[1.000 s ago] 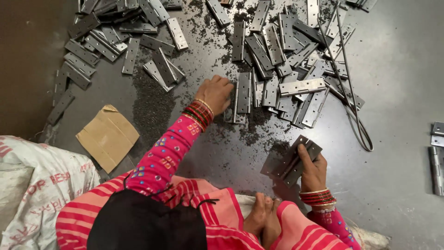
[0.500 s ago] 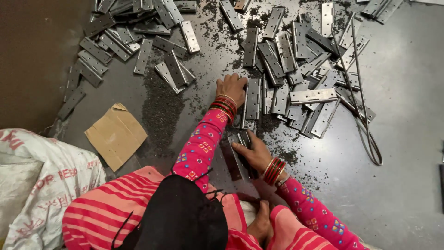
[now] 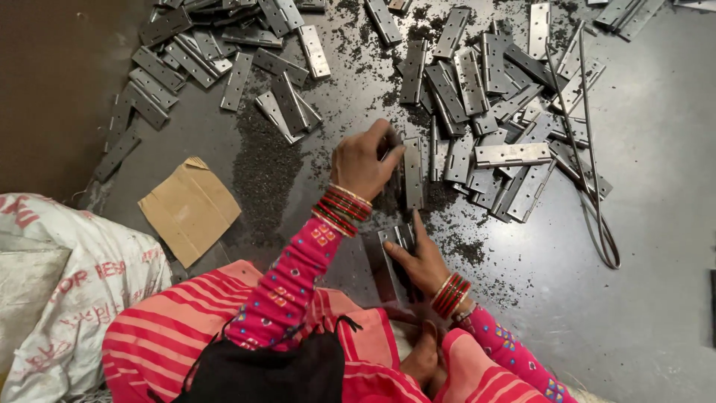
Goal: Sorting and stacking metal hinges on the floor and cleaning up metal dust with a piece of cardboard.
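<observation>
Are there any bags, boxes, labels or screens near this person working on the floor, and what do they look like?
White woven sack with faded red print: lower left, beside the person's knee, bulging and crumpled.
Flat piece of brown cardboard: on the dark floor just right of the sack, roughly square, one corner bent.
No screens, signs or separate labels show; the rest is loose grey metal hinges scattered across the floor.

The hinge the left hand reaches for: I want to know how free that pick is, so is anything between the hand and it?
Nothing visible is. The left hand already has its fingertips on the upright hinge at the pile's near edge. The right hand rests on a separate stack of hinges closer to the body.
</observation>
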